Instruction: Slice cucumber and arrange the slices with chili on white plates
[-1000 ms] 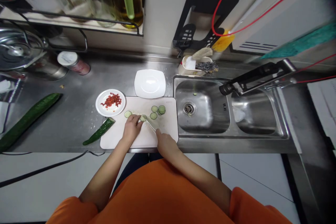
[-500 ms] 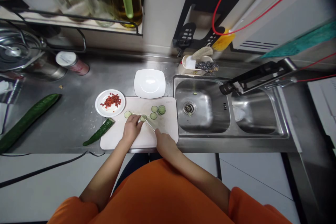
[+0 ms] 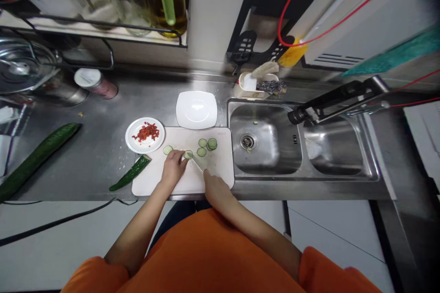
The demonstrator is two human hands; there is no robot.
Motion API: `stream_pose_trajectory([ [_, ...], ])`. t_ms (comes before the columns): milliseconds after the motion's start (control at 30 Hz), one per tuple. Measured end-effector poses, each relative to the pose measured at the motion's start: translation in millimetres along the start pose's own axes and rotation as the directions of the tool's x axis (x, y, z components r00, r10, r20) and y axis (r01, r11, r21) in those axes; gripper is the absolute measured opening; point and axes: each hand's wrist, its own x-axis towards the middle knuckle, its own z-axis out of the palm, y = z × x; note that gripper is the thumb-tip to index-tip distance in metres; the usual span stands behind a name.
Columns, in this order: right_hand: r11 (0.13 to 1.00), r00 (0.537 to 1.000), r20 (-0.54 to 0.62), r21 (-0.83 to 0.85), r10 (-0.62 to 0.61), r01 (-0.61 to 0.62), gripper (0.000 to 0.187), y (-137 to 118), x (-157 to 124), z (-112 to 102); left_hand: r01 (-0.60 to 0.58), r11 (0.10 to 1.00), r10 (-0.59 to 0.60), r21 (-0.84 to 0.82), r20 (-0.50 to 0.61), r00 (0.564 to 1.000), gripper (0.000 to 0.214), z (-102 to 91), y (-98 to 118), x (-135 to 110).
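In the head view, the left hand [image 3: 173, 168] pinches a cucumber slice [image 3: 188, 154] on the board [image 3: 151, 183] while the right hand [image 3: 218, 192] grasps a knife [image 3: 197, 164] whose tip reaches it; cutting well calls for curled-back fingers and short, level strokes. The round plate [image 3: 129, 140] holds chopped red bits [image 3: 148, 132], and the caddy [image 3: 241, 90] behind the sink [image 3: 268, 176] holds a scourer [image 3: 271, 87].
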Motion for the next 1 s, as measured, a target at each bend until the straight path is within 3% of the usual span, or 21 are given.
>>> stream_pose_trajectory([
  [200,0.998,0.994,0.088,-0.006,0.068,-0.067,0.05,16,-16,6,0.096,0.994,-0.098,0.046,0.027,0.995,0.023,-3.3,8,6],
  [400,0.996,0.991,0.102,-0.004,0.084,-0.084,0.055,28,-23,10,0.229,0.973,-0.228,0.002,0.088,0.97,0.013,-11.7,16,8],
  [600,0.997,0.993,0.086,-0.005,0.078,-0.078,0.047,29,-23,11,0.368,0.925,-0.359,0.096,-0.101,0.928,0.018,-36.5,3,9],
  [700,0.997,0.994,0.082,-0.004,0.078,-0.078,0.048,30,-22,11,0.354,0.907,-0.32,0.229,-0.171,0.932,0.022,-44.8,-6,11],
  [833,0.997,0.994,0.082,-0.013,0.076,-0.075,0.047,32,-21,11,0.307,0.884,-0.257,0.352,-0.182,0.949,0.024,-46.4,-13,11],
  [1000,0.998,0.996,0.066,-0.025,0.052,-0.051,0.046,34,-21,11,0.228,0.924,-0.184,0.307,-0.164,0.969,0.027,-38.9,-9,8],
])
